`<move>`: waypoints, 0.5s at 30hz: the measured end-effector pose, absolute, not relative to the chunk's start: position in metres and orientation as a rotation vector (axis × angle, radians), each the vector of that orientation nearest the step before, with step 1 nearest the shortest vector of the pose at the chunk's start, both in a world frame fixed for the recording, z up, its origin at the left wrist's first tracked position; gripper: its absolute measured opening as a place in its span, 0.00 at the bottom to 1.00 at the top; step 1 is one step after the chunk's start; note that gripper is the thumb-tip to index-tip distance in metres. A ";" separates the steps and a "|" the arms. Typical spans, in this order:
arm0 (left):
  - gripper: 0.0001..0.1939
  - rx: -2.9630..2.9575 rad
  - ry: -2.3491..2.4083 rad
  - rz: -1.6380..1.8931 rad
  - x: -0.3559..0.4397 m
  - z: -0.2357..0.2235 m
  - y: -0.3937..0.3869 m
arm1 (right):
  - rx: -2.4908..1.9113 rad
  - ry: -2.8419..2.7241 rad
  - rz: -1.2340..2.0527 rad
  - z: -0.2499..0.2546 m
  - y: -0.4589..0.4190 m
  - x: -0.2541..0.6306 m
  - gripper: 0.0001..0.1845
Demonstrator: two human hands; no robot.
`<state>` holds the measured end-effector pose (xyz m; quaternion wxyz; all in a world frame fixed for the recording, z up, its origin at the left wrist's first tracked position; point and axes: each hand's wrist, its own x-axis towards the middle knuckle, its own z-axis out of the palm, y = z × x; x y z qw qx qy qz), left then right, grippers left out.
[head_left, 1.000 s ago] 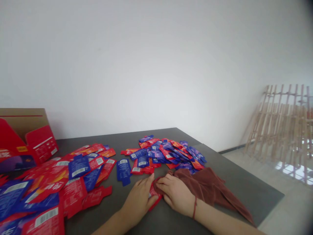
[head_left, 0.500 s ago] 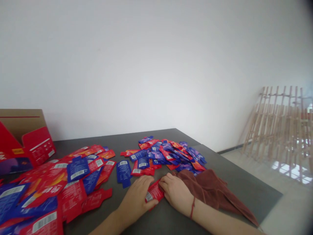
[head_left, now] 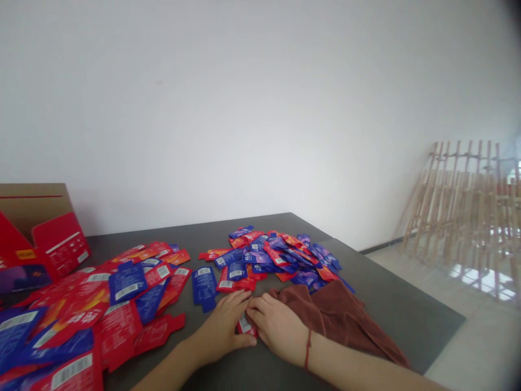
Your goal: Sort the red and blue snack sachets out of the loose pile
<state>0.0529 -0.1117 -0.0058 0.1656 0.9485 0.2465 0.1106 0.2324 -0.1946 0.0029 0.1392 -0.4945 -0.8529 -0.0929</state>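
Note:
Both my hands rest on the dark table [head_left: 407, 312] near its front edge, pressed together over one small red flat packet [head_left: 245, 325]. My left hand [head_left: 223, 326] covers the packet's left side with curled fingers, the thumb beneath it. My right hand [head_left: 277, 328], with a red string at the wrist, grips the packet's right side. Only a sliver of the packet shows between the fingers. Just behind the hands lies a pile of red and blue flat packets [head_left: 277, 255].
A brown cloth [head_left: 342, 315] lies right of my right hand. A larger spread of red and blue flattened packets [head_left: 93, 304] covers the table's left. An open red and brown carton [head_left: 36, 239] stands at far left. Wooden racks [head_left: 468, 201] lean against the wall on the right.
My hands have closed in over the red packet and shifted slightly left. More of the packet showed earlier; now it is nearly covered.

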 end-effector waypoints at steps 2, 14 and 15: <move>0.41 2.698 0.705 0.287 0.051 -0.005 -0.111 | -1.417 -2.436 -0.187 0.004 -0.198 0.245 0.18; 0.43 2.716 0.660 0.402 0.054 0.000 -0.109 | -1.106 -2.623 0.058 0.011 -0.187 0.215 0.12; 0.44 2.709 0.665 0.399 0.054 0.001 -0.109 | -1.117 -2.628 0.046 0.012 -0.185 0.218 0.12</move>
